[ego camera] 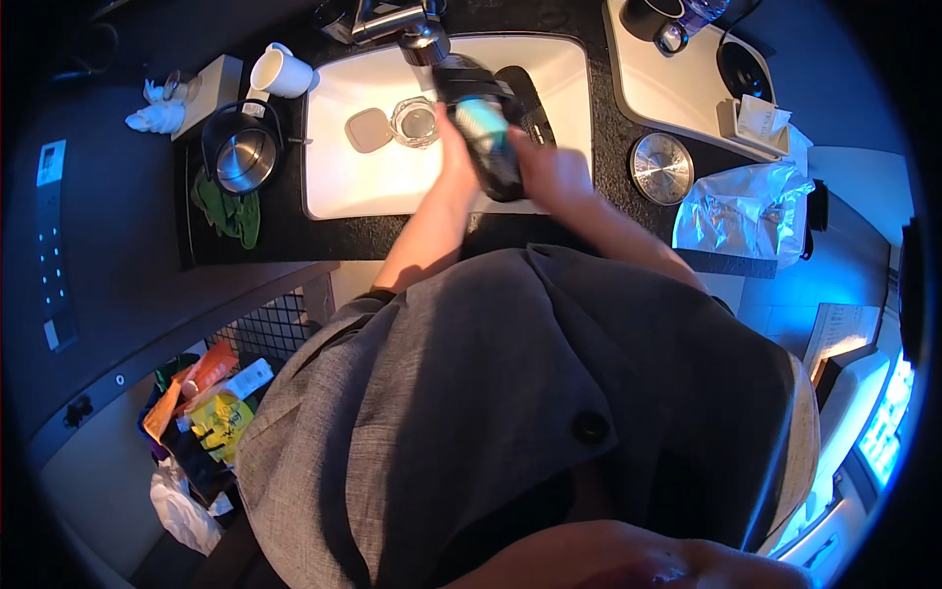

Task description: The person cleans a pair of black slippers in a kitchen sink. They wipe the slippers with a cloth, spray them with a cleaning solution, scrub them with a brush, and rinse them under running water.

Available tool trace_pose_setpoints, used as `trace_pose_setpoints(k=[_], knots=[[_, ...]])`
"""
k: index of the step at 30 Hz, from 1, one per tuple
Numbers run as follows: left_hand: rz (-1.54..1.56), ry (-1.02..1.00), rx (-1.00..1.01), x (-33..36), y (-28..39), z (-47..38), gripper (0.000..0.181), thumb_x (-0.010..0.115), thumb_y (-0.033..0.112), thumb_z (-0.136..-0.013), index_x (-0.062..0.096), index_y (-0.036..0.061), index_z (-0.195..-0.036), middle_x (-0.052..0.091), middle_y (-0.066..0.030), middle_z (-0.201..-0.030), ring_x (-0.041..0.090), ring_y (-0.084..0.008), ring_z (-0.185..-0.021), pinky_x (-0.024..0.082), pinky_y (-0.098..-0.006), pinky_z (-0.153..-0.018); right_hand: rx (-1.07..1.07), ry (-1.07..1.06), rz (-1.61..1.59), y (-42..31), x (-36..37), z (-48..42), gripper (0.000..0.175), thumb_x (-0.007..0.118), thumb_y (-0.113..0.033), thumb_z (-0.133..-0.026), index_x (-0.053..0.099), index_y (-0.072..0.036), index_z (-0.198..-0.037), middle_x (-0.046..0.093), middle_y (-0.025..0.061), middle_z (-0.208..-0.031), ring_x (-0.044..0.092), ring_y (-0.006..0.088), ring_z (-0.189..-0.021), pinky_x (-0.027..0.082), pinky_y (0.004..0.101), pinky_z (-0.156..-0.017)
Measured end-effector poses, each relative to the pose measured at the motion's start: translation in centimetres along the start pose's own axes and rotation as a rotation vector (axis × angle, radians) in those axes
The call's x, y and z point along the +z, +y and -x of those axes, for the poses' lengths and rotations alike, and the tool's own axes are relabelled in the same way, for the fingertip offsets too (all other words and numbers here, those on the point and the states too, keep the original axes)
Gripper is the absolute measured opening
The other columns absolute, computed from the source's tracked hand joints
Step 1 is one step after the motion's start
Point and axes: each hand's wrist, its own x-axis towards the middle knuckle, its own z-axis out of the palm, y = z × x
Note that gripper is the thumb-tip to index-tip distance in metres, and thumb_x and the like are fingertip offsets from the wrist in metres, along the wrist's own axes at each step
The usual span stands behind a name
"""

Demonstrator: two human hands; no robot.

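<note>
Both my hands are over a white sink (pixel 353 191), under a chrome faucet (pixel 425 46). They hold a dark object that looks like a black slide sandal (pixel 494 158), blurred by motion, with teal light on its surface. My left hand (pixel 458 154) grips its left side and my right hand (pixel 548 166) presses on its right side. Behind it, a second black sandal-like piece (pixel 531 103) leans in the sink, partly hidden. A beige rounded-square cover (pixel 369 130) lies in the basin beside a round glassy ring (pixel 414 121), a drain or a glass; I cannot tell which.
Left of the sink are a white mug (pixel 281 71), an open black kettle (pixel 246 160), a green cloth or glove (pixel 229 213) and a tissue box (pixel 210 99). Rightward are a round metal lid (pixel 661 169), a silvery plastic bag (pixel 743 210) and a tray (pixel 633 96) with a black mug (pixel 651 16).
</note>
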Motion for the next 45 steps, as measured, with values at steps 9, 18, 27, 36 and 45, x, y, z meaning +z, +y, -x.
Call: trace_pose_setpoints(k=[9, 18, 27, 36, 45], knots=[[0.028, -0.169, -0.074, -1.6, 1.4, 1.1, 0.082, 0.016, 0.071, -0.079, 0.052, 0.0032, -0.108, 0.059, -0.0149, -0.096, 0.058, -0.0318, -0.087, 0.049, -0.0454, -0.074, -0.088, -0.077, -0.042, -0.7, -1.0, 1.4, 0.042, 0.048, -0.023, -0.083, 0.045, -0.024, -0.125, 0.059, 0.0164, -0.065, 0.060, 0.0331, -0.057, 0.047, 0.0462, -0.052], [0.123, -0.255, -0.099, -3.2, 0.9, 0.6, 0.074, 0.025, 0.073, -0.079, 0.056, 0.0093, -0.099, 0.060, -0.0089, -0.084, 0.058, -0.0244, -0.071, 0.050, -0.0389, -0.065, 0.079, -0.244, -0.102, -1.7, -2.7, 1.8, 0.032, 0.047, -0.022, -0.083, 0.047, -0.017, -0.114, 0.062, 0.0154, -0.070, 0.062, 0.0340, -0.068, 0.048, 0.0462, -0.061], [0.088, -0.318, -0.133, -3.0, 0.5, 2.8, 0.069, 0.030, 0.070, -0.080, 0.055, 0.0094, -0.100, 0.059, -0.0092, -0.087, 0.058, -0.0233, -0.080, 0.049, -0.0375, -0.073, 0.043, -0.139, -0.124, -2.4, -1.3, 0.8, 0.032, 0.046, -0.024, -0.084, 0.050, -0.019, -0.115, 0.061, 0.0180, -0.070, 0.061, 0.0344, -0.066, 0.048, 0.0457, -0.060], [0.016, -0.310, -0.117, -4.0, 0.4, 3.8, 0.069, 0.025, 0.069, -0.082, 0.054, 0.0092, -0.103, 0.058, -0.0071, -0.090, 0.056, -0.0197, -0.079, 0.047, -0.0359, -0.074, -0.100, -0.250, -0.122, -4.8, -3.2, 1.0, 0.023, 0.046, -0.020, -0.083, 0.053, -0.013, -0.103, 0.061, 0.0170, -0.070, 0.061, 0.0331, -0.064, 0.047, 0.0462, -0.056], [-0.057, -0.145, -0.078, -2.3, 2.2, 3.0, 0.066, 0.035, 0.065, -0.082, 0.055, 0.0067, -0.104, 0.059, -0.0085, -0.087, 0.057, -0.0222, -0.080, 0.047, -0.0372, -0.072, 0.039, -0.270, -0.187, -3.5, -3.6, 2.5, 0.038, 0.045, -0.018, -0.085, 0.044, -0.015, -0.123, 0.061, 0.0183, -0.076, 0.061, 0.0343, -0.072, 0.048, 0.0461, -0.063]])
